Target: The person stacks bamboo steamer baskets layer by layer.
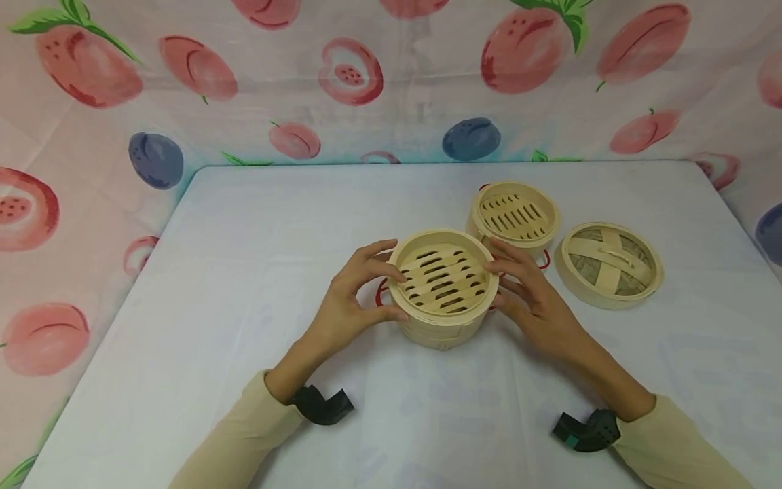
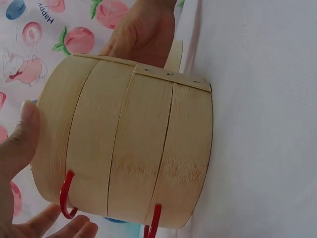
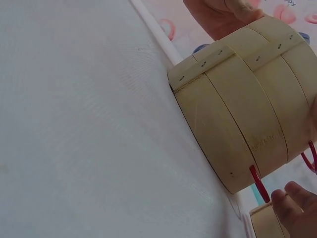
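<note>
A round bamboo steamer basket with a slatted floor sits in front of me on top of a second basket, both lined up. My left hand grips the upper basket's left side, thumb at the near rim and index finger over the edge. On the opposite side my right hand holds it, fingertips on the rim. Banded walls and red loops show in the left wrist view. Seen from the right wrist, the stacked baskets stand on the white cloth.
Just behind the stack, to the right, stands another slatted steamer basket with red loops. A woven bamboo lid with crossed strips and a small handle lies right of it. White cloth covers the table; a fruit-print curtain hangs behind.
</note>
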The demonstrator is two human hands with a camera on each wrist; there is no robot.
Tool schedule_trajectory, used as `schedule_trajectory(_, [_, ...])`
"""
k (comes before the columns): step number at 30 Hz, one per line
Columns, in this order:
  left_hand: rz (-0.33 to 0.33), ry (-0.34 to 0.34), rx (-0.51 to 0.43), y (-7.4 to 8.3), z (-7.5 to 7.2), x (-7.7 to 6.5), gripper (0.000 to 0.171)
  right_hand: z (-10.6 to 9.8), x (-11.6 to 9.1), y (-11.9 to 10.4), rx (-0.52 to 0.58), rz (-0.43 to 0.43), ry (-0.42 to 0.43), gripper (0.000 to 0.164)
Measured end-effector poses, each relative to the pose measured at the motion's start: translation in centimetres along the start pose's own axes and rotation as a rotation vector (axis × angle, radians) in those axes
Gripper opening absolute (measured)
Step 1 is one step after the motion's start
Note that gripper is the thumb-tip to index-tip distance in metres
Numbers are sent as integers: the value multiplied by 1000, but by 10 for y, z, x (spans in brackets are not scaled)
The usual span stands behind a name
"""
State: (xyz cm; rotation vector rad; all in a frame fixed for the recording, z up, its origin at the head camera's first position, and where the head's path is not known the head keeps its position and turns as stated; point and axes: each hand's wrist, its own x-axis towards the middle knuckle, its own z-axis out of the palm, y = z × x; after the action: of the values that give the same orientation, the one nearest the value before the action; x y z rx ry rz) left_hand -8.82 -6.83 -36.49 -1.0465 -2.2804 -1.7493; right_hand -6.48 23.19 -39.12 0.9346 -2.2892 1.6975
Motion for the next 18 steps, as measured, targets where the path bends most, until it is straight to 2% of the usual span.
schedule_trajectory(13, [-37,23,19,1,8,-3,43,1,-2,-4,28,25,-27,39])
schedule_trajectory(18, [-29,32,22,-1,9,-4,45,2,-2,-8,41,42,-34,39])
